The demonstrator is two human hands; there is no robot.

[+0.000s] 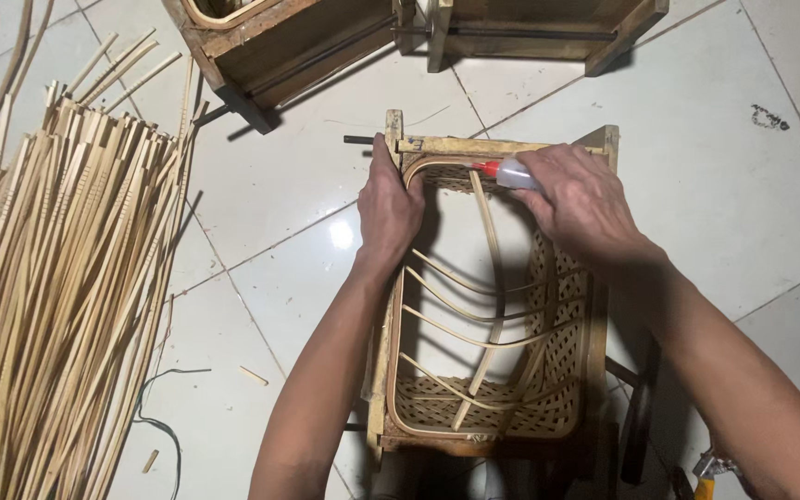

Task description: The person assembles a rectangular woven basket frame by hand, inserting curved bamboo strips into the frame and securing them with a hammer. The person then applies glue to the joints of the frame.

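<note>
A woven bamboo basket [562, 370] with thin curved ribs sits inside a wooden frame mould [502, 145] on the tiled floor. My left hand [387, 206] grips the frame's far left corner, fingers curled over the basket rim. My right hand [583, 201] holds a small clear glue bottle [515, 174] with a red nozzle, its tip pointing left at the basket's far rim. One long bamboo rib [493, 278] runs lengthwise down the basket's middle, crossed by several bowed ribs.
A thick pile of bamboo strips [57, 287] lies at the left. Two more wooden frame moulds [280, 46] stand at the top. Small bamboo offcuts [254, 375] and a dark wire [155, 407] lie on the white tiles.
</note>
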